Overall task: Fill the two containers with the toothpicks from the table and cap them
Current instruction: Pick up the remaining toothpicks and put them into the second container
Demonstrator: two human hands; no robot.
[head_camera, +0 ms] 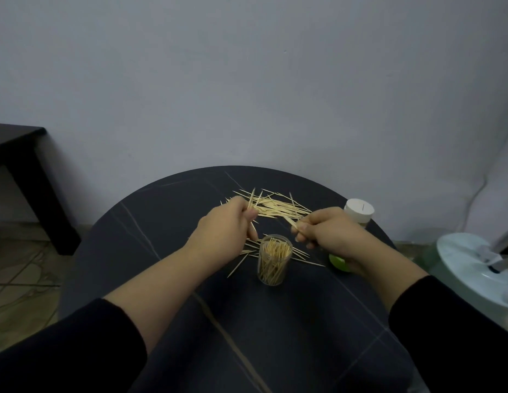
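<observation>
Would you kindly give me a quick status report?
Both hands, left and right, pinching toothpicks. Clear container nearly full, uncapped. Loose toothpicks remain.

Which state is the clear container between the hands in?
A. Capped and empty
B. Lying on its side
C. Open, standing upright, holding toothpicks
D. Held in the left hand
C: the clear container stands upright on the table, uncapped, with toothpicks inside.

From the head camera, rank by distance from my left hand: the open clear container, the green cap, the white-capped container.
From the left hand:
1. Open clear container, just right of it, toward the person.
2. Green cap, farther right, under the right wrist.
3. White-capped container, at the table's far right edge.
</observation>
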